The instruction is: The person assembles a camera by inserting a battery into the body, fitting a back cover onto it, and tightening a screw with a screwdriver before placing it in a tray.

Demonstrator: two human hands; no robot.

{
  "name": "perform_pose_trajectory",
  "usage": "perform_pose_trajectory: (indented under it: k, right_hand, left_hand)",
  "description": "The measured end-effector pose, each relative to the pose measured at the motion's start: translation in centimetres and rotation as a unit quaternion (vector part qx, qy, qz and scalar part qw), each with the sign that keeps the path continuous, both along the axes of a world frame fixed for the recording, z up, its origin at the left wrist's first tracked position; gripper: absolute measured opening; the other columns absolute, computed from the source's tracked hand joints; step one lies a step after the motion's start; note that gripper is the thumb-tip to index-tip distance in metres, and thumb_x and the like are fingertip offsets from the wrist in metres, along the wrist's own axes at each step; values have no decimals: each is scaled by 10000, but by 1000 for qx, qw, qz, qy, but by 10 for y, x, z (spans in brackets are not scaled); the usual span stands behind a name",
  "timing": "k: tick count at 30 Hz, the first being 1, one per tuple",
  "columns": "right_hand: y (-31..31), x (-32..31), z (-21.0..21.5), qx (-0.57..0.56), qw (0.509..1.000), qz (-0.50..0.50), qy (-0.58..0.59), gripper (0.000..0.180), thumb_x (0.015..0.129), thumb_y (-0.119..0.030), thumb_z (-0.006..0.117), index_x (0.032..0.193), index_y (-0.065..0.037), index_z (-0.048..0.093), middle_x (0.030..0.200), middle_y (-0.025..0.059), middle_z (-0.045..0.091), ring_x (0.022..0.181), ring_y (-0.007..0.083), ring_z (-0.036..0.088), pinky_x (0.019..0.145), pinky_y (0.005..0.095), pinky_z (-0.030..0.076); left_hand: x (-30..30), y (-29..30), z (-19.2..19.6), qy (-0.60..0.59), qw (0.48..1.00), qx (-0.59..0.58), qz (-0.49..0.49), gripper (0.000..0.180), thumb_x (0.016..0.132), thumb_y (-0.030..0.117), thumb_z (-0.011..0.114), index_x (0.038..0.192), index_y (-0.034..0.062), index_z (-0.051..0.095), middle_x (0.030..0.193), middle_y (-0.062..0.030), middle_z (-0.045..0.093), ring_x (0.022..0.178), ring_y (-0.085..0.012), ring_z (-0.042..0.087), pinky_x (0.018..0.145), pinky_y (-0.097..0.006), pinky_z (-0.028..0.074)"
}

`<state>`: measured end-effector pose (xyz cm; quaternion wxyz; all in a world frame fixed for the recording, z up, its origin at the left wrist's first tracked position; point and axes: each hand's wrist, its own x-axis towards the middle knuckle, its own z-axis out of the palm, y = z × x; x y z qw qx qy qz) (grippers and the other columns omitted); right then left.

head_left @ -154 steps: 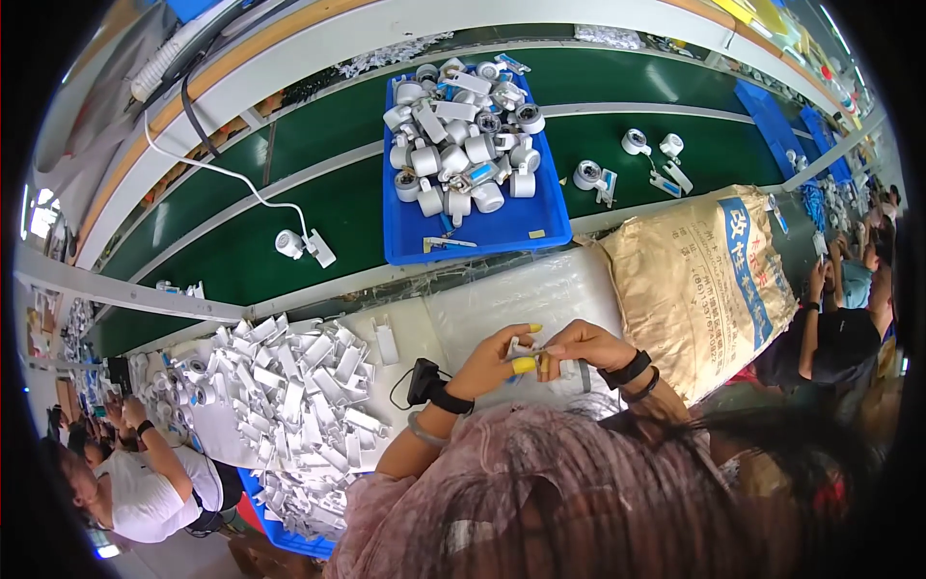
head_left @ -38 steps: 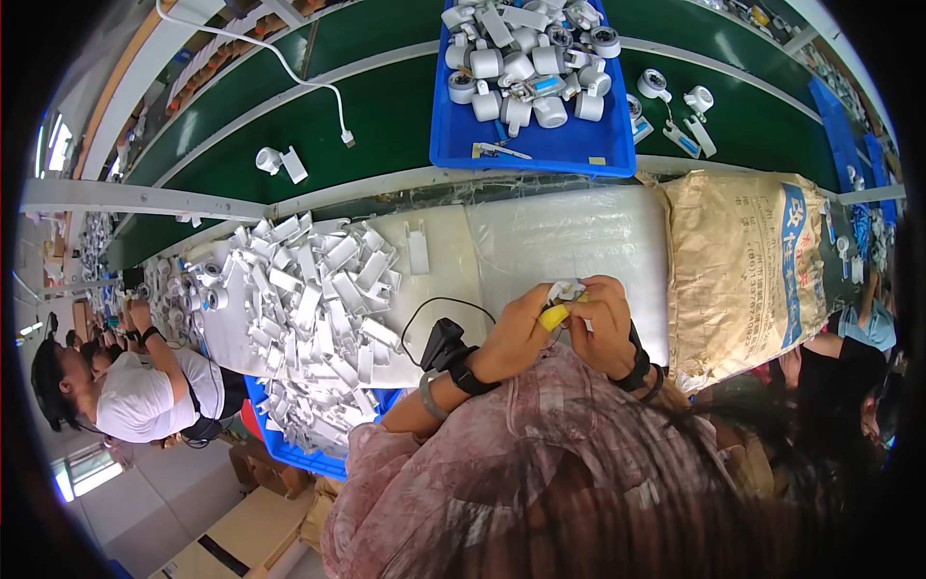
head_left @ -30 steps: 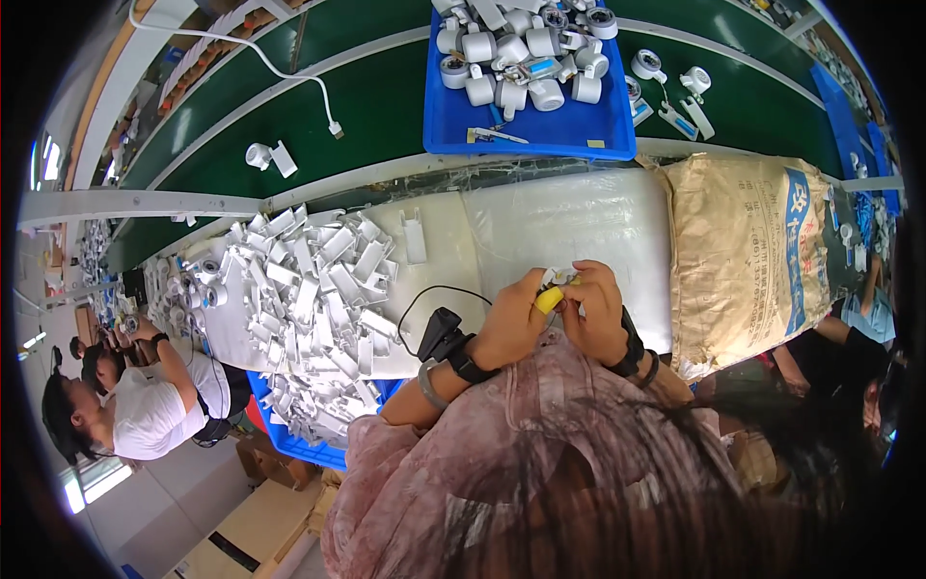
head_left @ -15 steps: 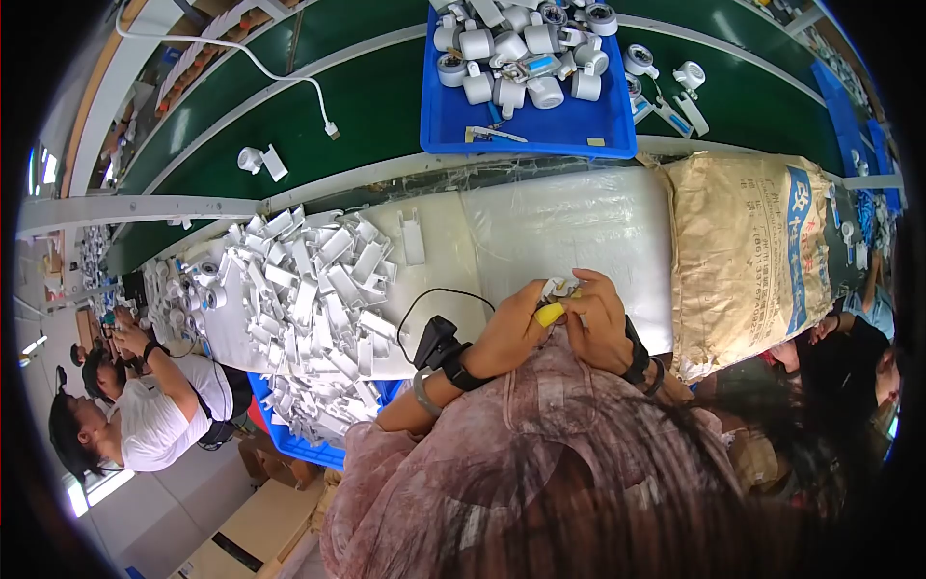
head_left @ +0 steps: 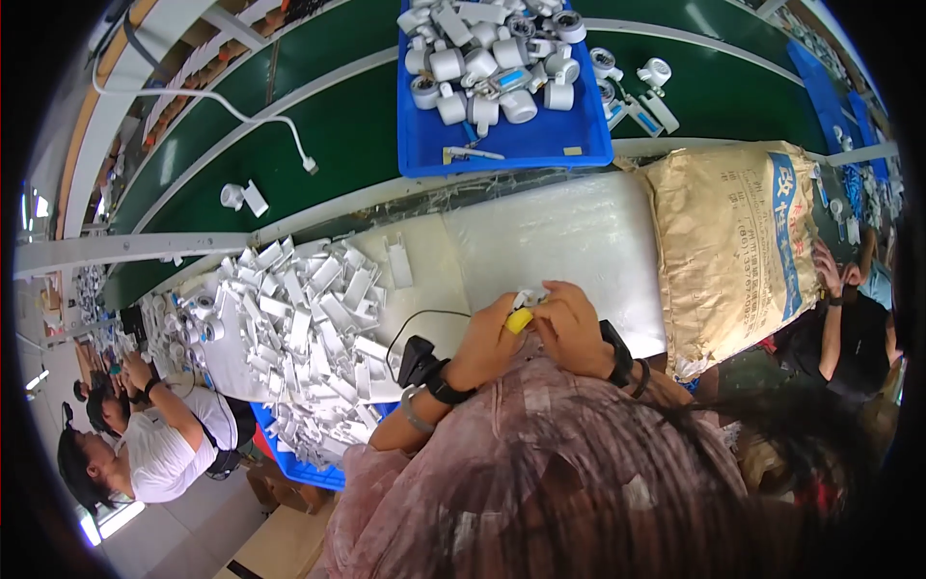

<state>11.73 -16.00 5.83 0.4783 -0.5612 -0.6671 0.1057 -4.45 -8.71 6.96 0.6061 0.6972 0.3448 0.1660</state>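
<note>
- On the far left, another person in a white shirt (head_left: 164,454) sits at the same long bench.
- A big heap of small white plastic parts (head_left: 304,328) lies on the white work mat (head_left: 569,232), left of the hands.
- A thin black cord (head_left: 424,318) loops on the mat from the heap side to the left wrist.
- The left hand (head_left: 482,343) is curled shut around a small yellow piece (head_left: 519,320). The thumb and fingers pinch it.
- The yellow piece sits between the two hands, near the body, at the near edge of the mat. It is too small to tell which way it points.
- A little white part (head_left: 529,297) sticks out just above the yellow piece, on the far side. It touches the fingers of both hands.
- The right hand (head_left: 571,330) is curled too, and its fingertips press on the white part. Both hands touch each other.
- Each wrist has a dark band.
- Far from the hands, a blue tray (head_left: 511,145) full of white round parts rests on the green belt (head_left: 328,145).
- On the right lies a tan sack (head_left: 733,241), just beside the mat.
</note>
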Motion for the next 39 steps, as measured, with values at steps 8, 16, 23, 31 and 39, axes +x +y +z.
perform_pose_trajectory:
  k: [8,16,23,31,39]
  right_hand:
    - [67,116,8,-56,991,-110,-45,219,806,-67,696,1003,-21,612,944,158,641,878,320,620,767,389,504]
    - [172,266,-82,-245,929,-239,-141,292,776,-93,678,1066,-94,643,1011,152,663,945,341,641,818,418,518]
    - [227,285,-127,-409,869,-243,-134,361,754,-237,722,1065,-82,623,1067,155,650,1030,331,626,847,443,514]
    - [228,310,-145,-440,840,-294,-119,272,724,-234,695,893,-21,692,961,194,689,936,355,658,822,455,524]
    - [162,278,-42,-345,851,-250,307,209,791,-178,664,876,9,627,783,90,677,716,187,706,553,257,532]
  left_hand:
    - [-47,98,-9,-57,964,-100,240,354,1012,285,433,1320,112,448,813,-81,613,535,-127,546,438,-263,462]
    - [-113,238,-80,75,894,281,340,345,967,120,417,1282,-19,432,1086,-175,569,931,-269,600,825,-379,501]
    - [-127,224,-145,168,877,389,228,443,851,-6,578,1285,14,490,1277,-202,512,1202,-348,482,963,-387,421]
    - [-72,158,-124,101,951,238,171,356,814,-14,571,1163,58,572,1296,-185,509,1190,-350,482,885,-363,459]
    - [-42,110,-99,-12,996,3,93,472,827,-63,513,1286,43,488,1252,-109,547,1050,-200,587,872,-268,467]
